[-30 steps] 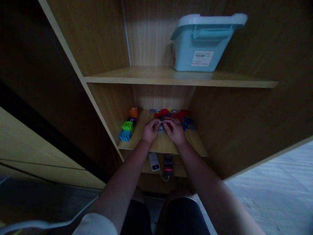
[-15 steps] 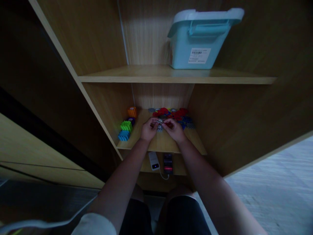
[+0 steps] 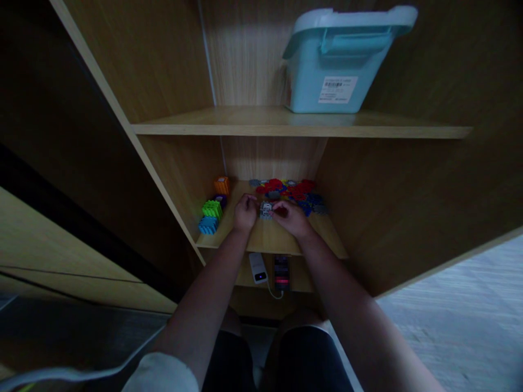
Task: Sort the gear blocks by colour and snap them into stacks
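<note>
A small grey block with notched, interlocking edges (image 3: 266, 210) stands on the middle shelf between my hands. My right hand (image 3: 291, 218) has thumb and fingertips closed at the block's right side. To the left, a little apart from the block, is my left hand (image 3: 245, 213), its fingers loosely bent with nothing visible in them. Behind the hands lies a pile of flat notched pieces, among them red pieces (image 3: 300, 189), blue pieces (image 3: 307, 205) and a dark grey piece (image 3: 273, 194).
Along the left wall stand an orange block (image 3: 221, 185), a purple one (image 3: 220, 200), a green one (image 3: 212, 208) and a blue one (image 3: 208, 225). A lidded teal bin (image 3: 339, 71) sits on the upper shelf (image 3: 245, 130). Below lie a white power bank (image 3: 257, 267) and a phone (image 3: 281, 272).
My left hand has come off the grey piece and shifted slightly left. The grey block now shows more fully, with my right hand still at its side. The view has tilted slightly.
</note>
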Motion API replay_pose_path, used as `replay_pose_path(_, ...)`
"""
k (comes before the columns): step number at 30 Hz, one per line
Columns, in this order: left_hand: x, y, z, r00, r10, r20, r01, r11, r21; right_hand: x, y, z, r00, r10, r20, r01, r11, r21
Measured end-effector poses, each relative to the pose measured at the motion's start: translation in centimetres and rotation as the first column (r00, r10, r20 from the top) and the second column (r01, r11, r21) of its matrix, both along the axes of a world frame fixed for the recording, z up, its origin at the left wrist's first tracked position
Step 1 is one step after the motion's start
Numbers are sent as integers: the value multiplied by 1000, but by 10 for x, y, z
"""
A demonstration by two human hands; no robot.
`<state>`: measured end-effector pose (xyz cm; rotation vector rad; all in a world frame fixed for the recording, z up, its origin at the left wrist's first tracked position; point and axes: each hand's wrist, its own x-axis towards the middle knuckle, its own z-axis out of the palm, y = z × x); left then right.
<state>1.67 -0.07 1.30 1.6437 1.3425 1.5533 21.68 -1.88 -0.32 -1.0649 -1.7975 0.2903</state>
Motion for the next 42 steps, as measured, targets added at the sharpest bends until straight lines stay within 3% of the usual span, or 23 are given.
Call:
replay_pose_path(11,0,1,-1,998,8,-57,-11,999,-42,2,0,-1,991,-41,130,43,999,-19)
replay_pose_path(29,0,5,-9,997,2,-76,-6,999,-51,5,3,-8,994,12,112,-5,998,-64)
replay_pose_path(42,0,3,-6,997,-4,-79,-2,997,-75,6,3,-8,991,10,135,7,992,-125)
